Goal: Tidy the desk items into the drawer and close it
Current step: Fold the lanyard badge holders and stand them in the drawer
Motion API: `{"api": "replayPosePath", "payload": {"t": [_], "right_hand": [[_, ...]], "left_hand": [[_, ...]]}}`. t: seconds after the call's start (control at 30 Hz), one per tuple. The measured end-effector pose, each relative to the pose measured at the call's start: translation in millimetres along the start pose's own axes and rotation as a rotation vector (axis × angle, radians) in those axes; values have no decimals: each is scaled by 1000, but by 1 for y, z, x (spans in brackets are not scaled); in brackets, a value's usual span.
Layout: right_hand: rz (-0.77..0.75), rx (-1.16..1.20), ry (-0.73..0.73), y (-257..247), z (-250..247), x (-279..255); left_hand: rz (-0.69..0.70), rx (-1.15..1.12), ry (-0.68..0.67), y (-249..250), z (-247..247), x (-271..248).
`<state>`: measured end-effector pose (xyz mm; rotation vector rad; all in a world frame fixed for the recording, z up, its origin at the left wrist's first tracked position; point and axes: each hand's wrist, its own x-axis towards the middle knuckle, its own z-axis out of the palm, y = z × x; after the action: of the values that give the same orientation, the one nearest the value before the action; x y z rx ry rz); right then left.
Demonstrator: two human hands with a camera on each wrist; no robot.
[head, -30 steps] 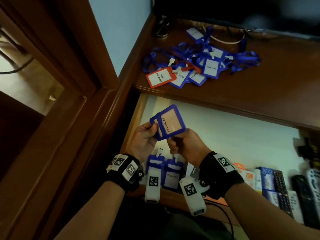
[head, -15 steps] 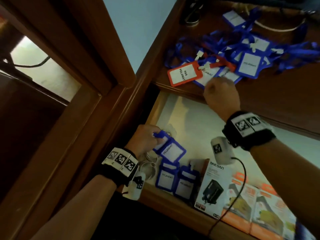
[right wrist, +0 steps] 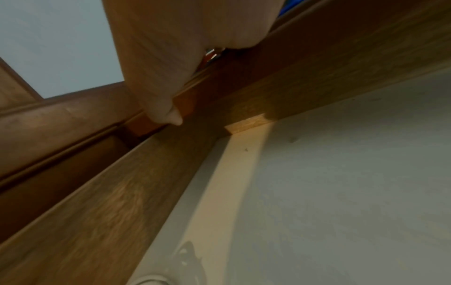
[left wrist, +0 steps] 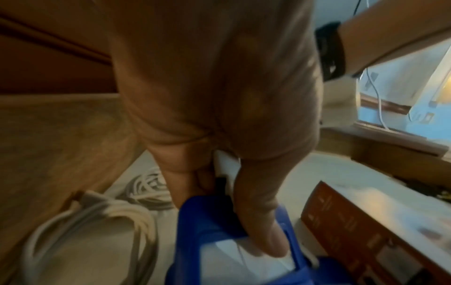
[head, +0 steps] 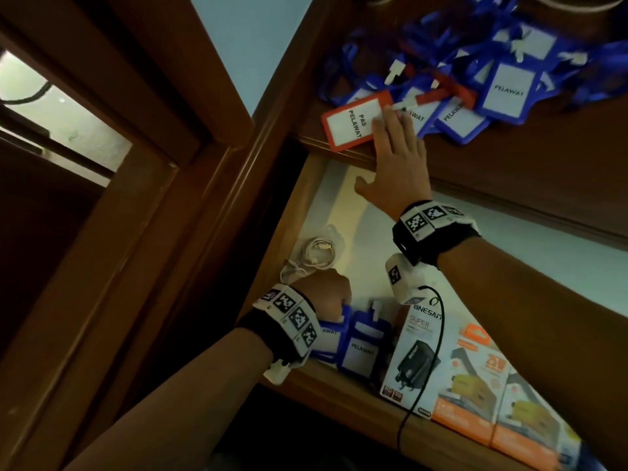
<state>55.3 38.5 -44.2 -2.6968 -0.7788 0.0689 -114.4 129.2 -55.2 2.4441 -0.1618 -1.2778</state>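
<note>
The drawer [head: 509, 266] stands open under the desktop [head: 526, 164]. At its front left corner my left hand [head: 323, 297] pinches a blue badge holder [head: 331, 333] between thumb and fingers, seen closer as the blue badge holder [left wrist: 219, 241] in the left wrist view. Another blue holder [head: 362, 348] lies beside it. My right hand [head: 390, 137] reaches over the desk edge with straight fingers, the tips resting on an orange badge holder [head: 353, 125]. A pile of blue holders and lanyards [head: 503, 86] lies behind it.
A coiled white cable [head: 316, 256] lies in the drawer's left part, just beyond my left hand. Boxed chargers [head: 418, 351] and orange boxes [head: 475, 385] line the drawer front to the right. A wooden door frame [head: 153, 198] stands at left.
The right hand let go of the blue holder, went up to the desk and opened onto the orange holder. The left hand carried the blue holder down to the drawer's front corner.
</note>
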Motion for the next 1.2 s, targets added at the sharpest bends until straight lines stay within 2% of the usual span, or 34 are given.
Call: {"api": "replayPosePath", "payload": {"t": [0.17, 0.3, 0.37, 0.53, 0.7, 0.77, 0.83, 0.93, 1.03, 1.13, 1.2], "right_hand": [[18, 68, 169, -2, 6, -3], [-32, 77, 207, 1, 10, -4], [-35, 70, 208, 1, 8, -5], [-22, 27, 155, -5, -3, -3], [-50, -197, 74, -8, -19, 2], [-81, -254, 70, -9, -28, 6], [-89, -207, 81, -9, -41, 12], [-2, -97, 123, -10, -70, 16], [61, 40, 248, -14, -102, 7], [98, 199, 367, -21, -128, -21], [197, 363, 439, -23, -138, -42]], "left_hand": [[-67, 110, 71, -3, 16, 15], [-88, 228, 204, -3, 23, 14], [-104, 160, 207, -5, 26, 13], [-101, -1, 117, -5, 29, 14], [-142, -146, 180, -9, 26, 9], [-189, -214, 250, -12, 21, 4], [-219, -249, 341, -16, 14, -2], [-247, -252, 528, -24, -1, -11], [-266, -373, 722, -27, -22, -20], [-177, -499, 898, -20, -48, -23], [-25, -539, 1037, -7, -69, -19]]}}
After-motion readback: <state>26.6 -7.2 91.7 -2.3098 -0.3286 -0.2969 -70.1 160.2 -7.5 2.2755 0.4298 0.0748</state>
